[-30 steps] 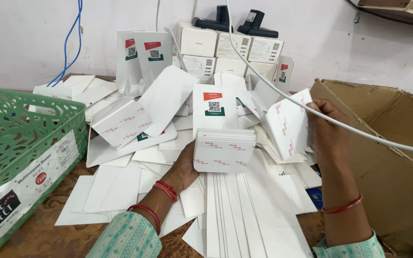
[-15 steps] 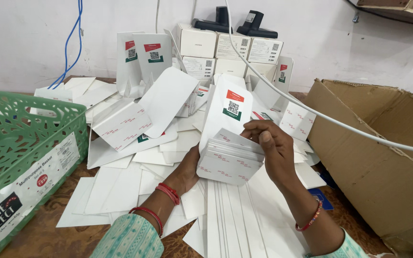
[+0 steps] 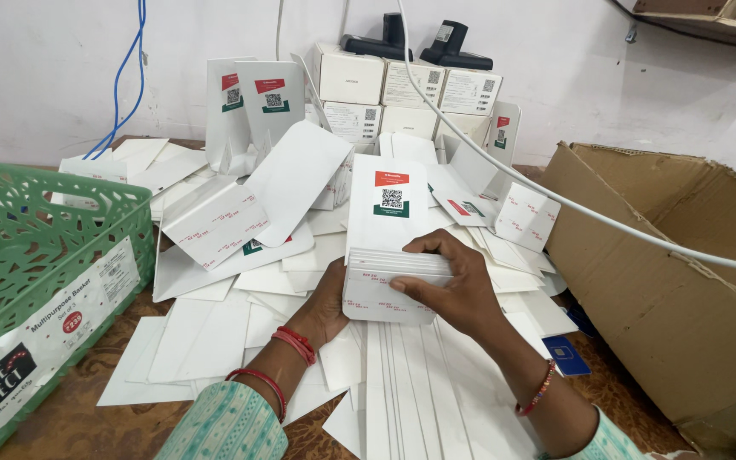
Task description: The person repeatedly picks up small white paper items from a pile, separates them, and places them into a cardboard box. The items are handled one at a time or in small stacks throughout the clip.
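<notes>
Stack of flat cartons (image 3: pixel 395 281) lies crosswise, held by both hands.

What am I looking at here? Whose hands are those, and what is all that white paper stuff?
This picture comes from a camera worn on a person's head, looking down, so you see that person's own two hands. The left hand and the right hand together hold a stack of flat white cards; these look like boxes not yet folded up. Many more flat cards lie scattered over the brown table. At the back stand finished white boxes against the wall. A green plastic basket sits on the left, a big cardboard box on the right, and a white cable hangs across.
</notes>
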